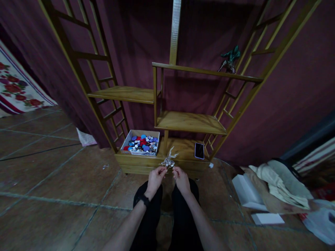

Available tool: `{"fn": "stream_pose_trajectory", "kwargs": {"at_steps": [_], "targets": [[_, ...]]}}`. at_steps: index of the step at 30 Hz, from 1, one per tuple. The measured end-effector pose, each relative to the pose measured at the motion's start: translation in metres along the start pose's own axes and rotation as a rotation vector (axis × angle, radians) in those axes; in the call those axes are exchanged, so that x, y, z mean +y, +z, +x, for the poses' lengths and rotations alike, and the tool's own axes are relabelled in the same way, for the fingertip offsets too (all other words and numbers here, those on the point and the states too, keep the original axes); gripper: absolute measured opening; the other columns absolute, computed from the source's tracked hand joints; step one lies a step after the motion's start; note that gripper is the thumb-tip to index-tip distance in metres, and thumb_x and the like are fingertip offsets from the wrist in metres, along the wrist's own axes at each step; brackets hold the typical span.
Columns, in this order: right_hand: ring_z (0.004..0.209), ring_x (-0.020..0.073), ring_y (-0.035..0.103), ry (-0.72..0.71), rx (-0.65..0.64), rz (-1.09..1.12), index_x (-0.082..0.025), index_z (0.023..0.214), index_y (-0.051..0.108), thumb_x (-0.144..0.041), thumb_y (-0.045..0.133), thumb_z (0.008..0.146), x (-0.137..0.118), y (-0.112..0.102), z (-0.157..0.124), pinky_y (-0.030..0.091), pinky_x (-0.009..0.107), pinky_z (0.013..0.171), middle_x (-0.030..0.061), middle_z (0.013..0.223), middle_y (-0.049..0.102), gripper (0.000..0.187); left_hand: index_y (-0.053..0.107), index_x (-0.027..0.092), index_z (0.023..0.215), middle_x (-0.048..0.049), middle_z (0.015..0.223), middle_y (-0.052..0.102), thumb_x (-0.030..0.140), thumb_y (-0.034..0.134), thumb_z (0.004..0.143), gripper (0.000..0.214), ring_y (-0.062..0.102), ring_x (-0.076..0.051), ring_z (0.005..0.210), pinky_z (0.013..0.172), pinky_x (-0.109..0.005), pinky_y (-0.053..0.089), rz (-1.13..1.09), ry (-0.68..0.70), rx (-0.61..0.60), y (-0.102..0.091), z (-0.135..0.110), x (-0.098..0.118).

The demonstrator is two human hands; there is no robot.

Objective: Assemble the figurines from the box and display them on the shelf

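Note:
My left hand (155, 180) and my right hand (181, 179) are raised side by side in front of the wooden shelf unit (188, 122). Both pinch a small clear plastic wrapper (169, 161) with something pale inside; I cannot make out what it is. A black band sits on my left wrist. Just behind the hands, on the bottom shelf, stands a white box (141, 143) filled with several small red, blue and purple pieces. A phone (199, 150) lies flat on the same shelf to the right.
A dark green figurine (230, 60) stands on the top right shelf. Folded cloth (277, 181) and white boxes (247, 191) lie on the tiled floor at right. A flowered rug (18, 87) hangs at far left. White paper (86, 138) lies by the wall.

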State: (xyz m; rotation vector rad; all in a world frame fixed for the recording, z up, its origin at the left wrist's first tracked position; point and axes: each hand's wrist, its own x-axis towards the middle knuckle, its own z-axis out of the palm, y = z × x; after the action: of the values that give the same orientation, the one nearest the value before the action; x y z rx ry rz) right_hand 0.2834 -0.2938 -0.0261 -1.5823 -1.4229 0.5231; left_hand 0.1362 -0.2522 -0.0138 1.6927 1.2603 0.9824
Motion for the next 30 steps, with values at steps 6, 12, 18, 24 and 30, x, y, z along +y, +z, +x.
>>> {"fn": "stream_pose_trajectory", "kwargs": {"at_steps": [6, 12, 18, 24, 30], "targets": [[0.061, 0.0119, 0.056, -0.039, -0.055, 0.043, -0.023, 0.084, 0.060, -0.023, 0.044, 0.079, 0.004, -0.001, 0.011, 0.043, 0.022, 0.060, -0.0001, 0.077, 0.061, 0.017, 0.065, 0.018, 0.094, -0.0054, 0.084, 0.069, 0.037, 0.049, 0.080, 0.028, 0.063, -0.016, 0.069, 0.067, -0.027, 0.047, 0.189, 0.050, 0.064, -0.003, -0.004, 0.005], [0.056, 0.0112, 0.055, 0.020, -0.180, 0.126, -0.022, 0.078, 0.060, -0.023, 0.045, 0.075, 0.015, 0.005, 0.021, 0.044, 0.021, 0.055, -0.0017, 0.070, 0.061, 0.016, 0.062, 0.022, 0.104, -0.0061, 0.104, 0.066, 0.034, 0.045, 0.085, 0.029, 0.062, -0.018, 0.091, 0.079, -0.027, 0.045, 0.348, 0.133, 0.108, -0.003, -0.008, 0.007], [0.057, 0.0111, 0.057, 0.058, -0.172, 0.168, -0.022, 0.078, 0.060, -0.024, 0.044, 0.074, 0.023, 0.014, 0.027, 0.045, 0.021, 0.053, -0.0013, 0.072, 0.063, 0.016, 0.062, 0.022, 0.103, -0.0058, 0.102, 0.066, 0.035, 0.043, 0.086, 0.028, 0.063, -0.017, 0.088, 0.076, -0.026, 0.045, 0.399, 0.124, 0.122, 0.001, -0.006, 0.003], [0.058, 0.0121, 0.058, 0.065, -0.148, 0.102, -0.023, 0.079, 0.061, -0.024, 0.044, 0.075, 0.024, 0.017, 0.030, 0.045, 0.022, 0.055, -0.0015, 0.070, 0.064, 0.018, 0.062, 0.021, 0.102, -0.0059, 0.098, 0.067, 0.035, 0.044, 0.085, 0.028, 0.063, -0.017, 0.084, 0.073, -0.026, 0.045, 0.453, 0.117, 0.126, 0.002, -0.006, 0.003], [0.065, 0.0143, 0.060, 0.020, -0.104, 0.036, -0.024, 0.079, 0.063, -0.024, 0.046, 0.074, 0.018, 0.015, 0.031, 0.046, 0.024, 0.058, -0.0008, 0.071, 0.066, 0.017, 0.060, 0.022, 0.106, -0.0054, 0.098, 0.067, 0.033, 0.042, 0.087, 0.029, 0.062, -0.017, 0.085, 0.075, -0.025, 0.044, 0.508, 0.122, 0.108, 0.002, -0.009, 0.006]]}}
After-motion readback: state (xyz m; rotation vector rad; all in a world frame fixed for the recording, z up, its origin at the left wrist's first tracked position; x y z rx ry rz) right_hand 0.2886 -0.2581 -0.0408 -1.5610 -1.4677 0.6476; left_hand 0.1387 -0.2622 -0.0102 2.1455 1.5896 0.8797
